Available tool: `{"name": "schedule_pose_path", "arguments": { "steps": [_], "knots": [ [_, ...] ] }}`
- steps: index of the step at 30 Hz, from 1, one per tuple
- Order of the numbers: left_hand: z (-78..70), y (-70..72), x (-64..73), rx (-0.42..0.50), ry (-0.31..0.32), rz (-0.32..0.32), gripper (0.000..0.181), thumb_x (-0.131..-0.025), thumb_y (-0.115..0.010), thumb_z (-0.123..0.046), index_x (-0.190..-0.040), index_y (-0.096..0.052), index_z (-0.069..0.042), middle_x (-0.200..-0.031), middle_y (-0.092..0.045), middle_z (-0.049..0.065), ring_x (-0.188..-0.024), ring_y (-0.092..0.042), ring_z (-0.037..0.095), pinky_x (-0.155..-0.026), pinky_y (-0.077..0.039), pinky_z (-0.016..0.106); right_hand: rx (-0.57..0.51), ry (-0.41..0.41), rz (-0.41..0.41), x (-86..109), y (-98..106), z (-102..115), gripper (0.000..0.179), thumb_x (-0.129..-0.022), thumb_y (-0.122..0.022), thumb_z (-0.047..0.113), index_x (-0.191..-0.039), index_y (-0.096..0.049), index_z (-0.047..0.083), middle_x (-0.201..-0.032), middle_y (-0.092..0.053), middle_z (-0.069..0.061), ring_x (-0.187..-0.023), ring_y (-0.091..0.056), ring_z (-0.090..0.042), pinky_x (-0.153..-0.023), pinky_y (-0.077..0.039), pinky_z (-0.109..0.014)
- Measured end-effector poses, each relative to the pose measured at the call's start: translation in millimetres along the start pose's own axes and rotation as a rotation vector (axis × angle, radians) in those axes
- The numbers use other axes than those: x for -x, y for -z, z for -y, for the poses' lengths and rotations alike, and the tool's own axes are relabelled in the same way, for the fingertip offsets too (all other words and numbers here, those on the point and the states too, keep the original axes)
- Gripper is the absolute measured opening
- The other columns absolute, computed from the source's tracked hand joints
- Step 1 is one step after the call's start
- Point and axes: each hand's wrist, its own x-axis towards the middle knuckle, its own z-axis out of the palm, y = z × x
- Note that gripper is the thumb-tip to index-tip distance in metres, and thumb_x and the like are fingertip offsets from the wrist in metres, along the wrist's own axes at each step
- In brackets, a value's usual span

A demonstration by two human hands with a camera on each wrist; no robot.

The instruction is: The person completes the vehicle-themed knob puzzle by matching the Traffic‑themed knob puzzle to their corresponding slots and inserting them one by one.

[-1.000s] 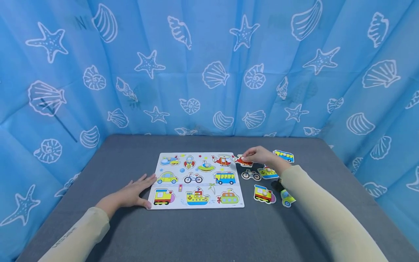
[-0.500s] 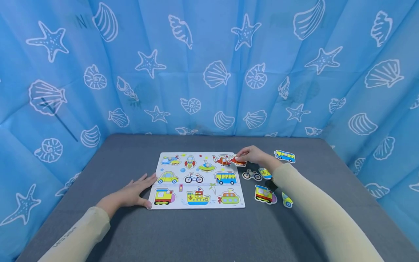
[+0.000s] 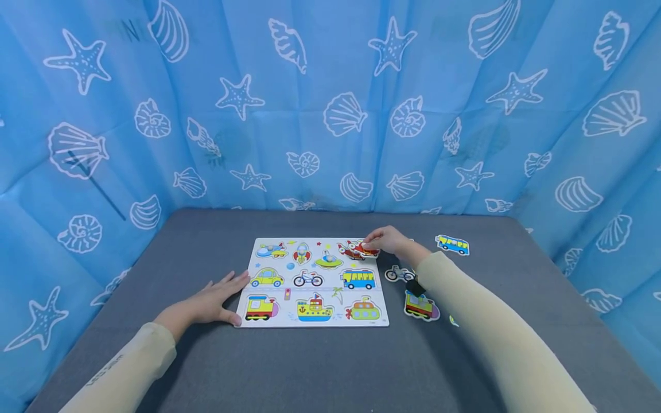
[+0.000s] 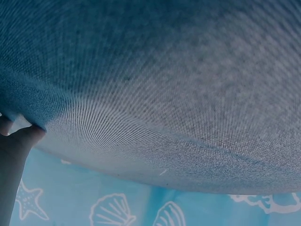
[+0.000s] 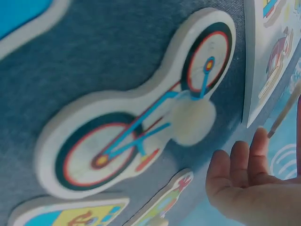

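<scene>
My right hand (image 3: 391,241) pinches a red helicopter puzzle piece (image 3: 369,250) over the upper right corner of the white peg puzzle board (image 3: 287,275). The piece overlaps the printed red helicopter (image 3: 352,253), offset to its right. In the right wrist view, the right hand (image 5: 249,190) has curled fingers, and the thin edge of a held piece (image 5: 284,110) shows beside them. My left hand (image 3: 209,299) lies with spread fingers against the board's left edge, its thumb at the lower left corner. Plane (image 3: 271,250), rocket (image 3: 302,253) and UFO (image 3: 329,260) pieces with knobs sit in the board.
Right of the board lie a bicycle piece (image 3: 396,273), a train piece (image 3: 420,307) and a bus piece (image 3: 453,245). A car piece (image 3: 453,320) is mostly hidden by the right sleeve (image 3: 480,315). A blue shell-print curtain (image 3: 320,155) stands behind the grey table (image 3: 310,367).
My right hand has carried the helicopter piece leftward from beside the board to over its upper right corner. The right sleeve now covers more loose pieces. My left hand stays at the board's edge.
</scene>
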Motion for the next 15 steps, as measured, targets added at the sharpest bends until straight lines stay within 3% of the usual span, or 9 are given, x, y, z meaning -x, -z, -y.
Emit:
{"name": "schedule_pose_path", "arguments": {
  "steps": [15],
  "knots": [
    [-3.5, 0.8, 1.1, -0.015, 0.011, -0.018, 0.108, -0.074, -0.078, -0.051, -0.154, -0.022, -0.006, -0.159, -0.018, 0.018, -0.144, -0.008, 0.046, -0.107, -0.007, 0.071, 0.049, -0.043, -0.007, -19.6, -16, 5, 0.024, -0.092, -0.069, 0.015, -0.111, -0.069, 0.000, -0.122, -0.058, -0.017, -0.116, -0.051, -0.032, -0.104, -0.038, -0.048]
  ]
}}
